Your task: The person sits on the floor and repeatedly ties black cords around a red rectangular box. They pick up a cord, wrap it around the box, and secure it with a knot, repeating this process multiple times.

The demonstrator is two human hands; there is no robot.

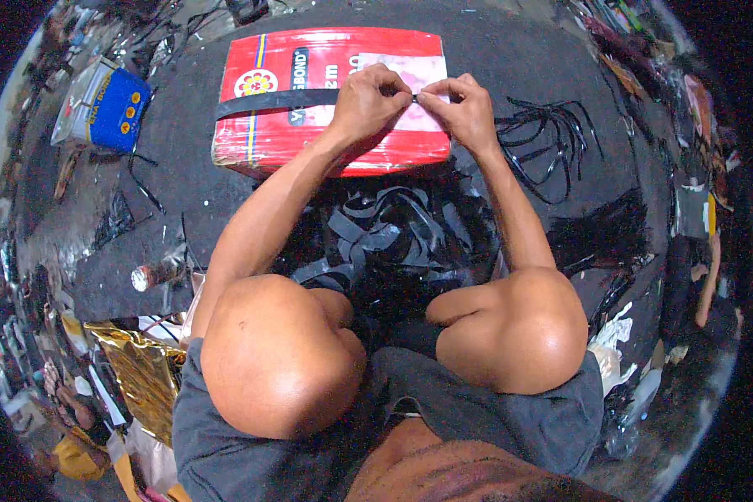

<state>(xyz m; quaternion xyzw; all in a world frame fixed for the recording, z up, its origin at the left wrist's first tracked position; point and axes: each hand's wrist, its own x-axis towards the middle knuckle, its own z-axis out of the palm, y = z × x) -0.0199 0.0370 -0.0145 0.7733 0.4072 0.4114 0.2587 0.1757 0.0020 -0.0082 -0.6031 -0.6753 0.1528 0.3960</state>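
Note:
A red box (309,152) with worn edges and a pale pink patch lies in front of me. Across its top from the left edge runs a flat black strip (268,104), which passes beneath my left hand (366,102). The fingers of that hand are closed in a pinch over the pink patch. Facing it, my right hand (464,110) pinches thumb against forefinger. A small dark bit of the strip shows between the two sets of fingertips; its exact shape is mostly hidden by them.
Loose black strips (385,230) lie heaped between my knees and the box. Thin black cords (552,142) are bunched to the right. A blue and white tin (113,105) stands at left, with a small can (146,277) nearer. Gold foil (138,368) lies by my left leg.

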